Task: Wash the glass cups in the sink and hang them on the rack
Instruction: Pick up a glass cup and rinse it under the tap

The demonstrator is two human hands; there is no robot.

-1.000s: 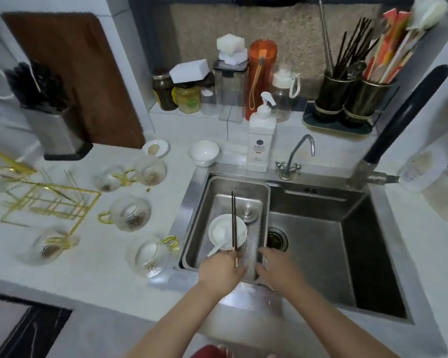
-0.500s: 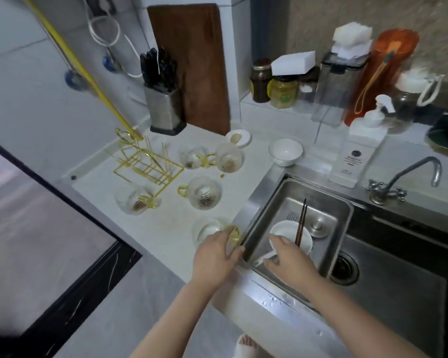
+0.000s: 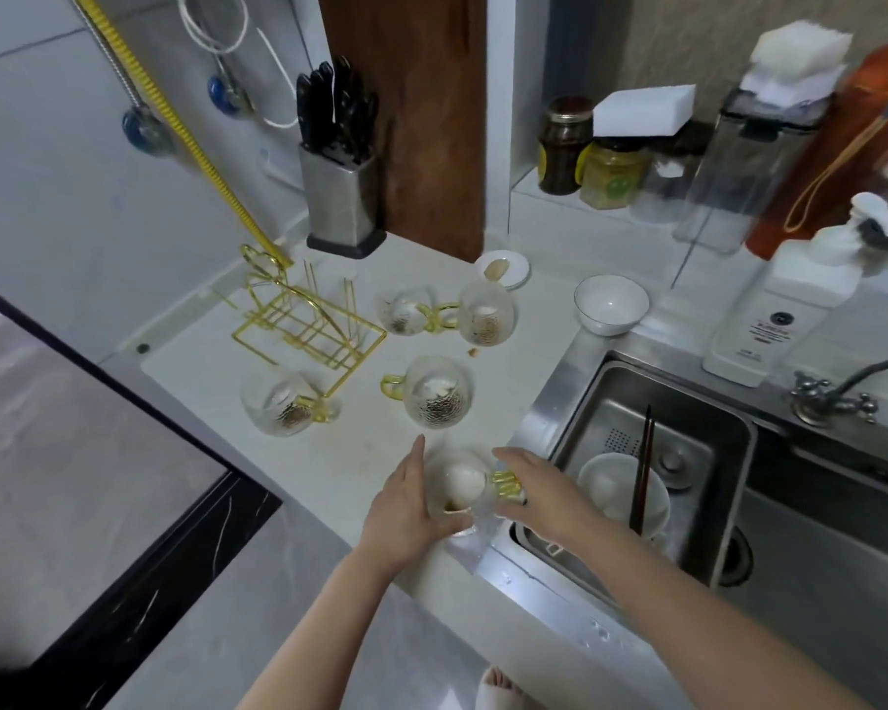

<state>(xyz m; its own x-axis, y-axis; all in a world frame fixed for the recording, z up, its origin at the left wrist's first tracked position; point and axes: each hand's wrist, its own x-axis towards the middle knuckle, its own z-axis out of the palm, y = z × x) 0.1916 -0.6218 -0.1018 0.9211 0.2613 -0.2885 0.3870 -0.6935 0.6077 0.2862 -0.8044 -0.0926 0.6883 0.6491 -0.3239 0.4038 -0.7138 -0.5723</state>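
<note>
Several glass cups with gold handles lie on the white counter left of the sink (image 3: 549, 402). The nearest glass cup (image 3: 457, 486) sits at the counter's front edge, between both my hands. My left hand (image 3: 403, 509) cups its left side. My right hand (image 3: 539, 497) grips its gold handle. Other dirty cups lie further back: one (image 3: 437, 394) in the middle, one (image 3: 278, 402) by the rack, and two (image 3: 485, 312) near the wall. The gold wire rack (image 3: 303, 320) stands empty at the counter's left.
The sink's inner basin holds a white bowl (image 3: 608, 491) with dark chopsticks (image 3: 642, 474) across it. A white bowl (image 3: 611, 302), small dish (image 3: 503, 269), soap bottle (image 3: 785, 310), knife block (image 3: 339, 197) and jars line the back. A tap (image 3: 831, 397) stands right.
The view has swung left toward the counter. Both my hands moved from the sink's front edge to the nearest cup, and my right hand now grips its handle.
</note>
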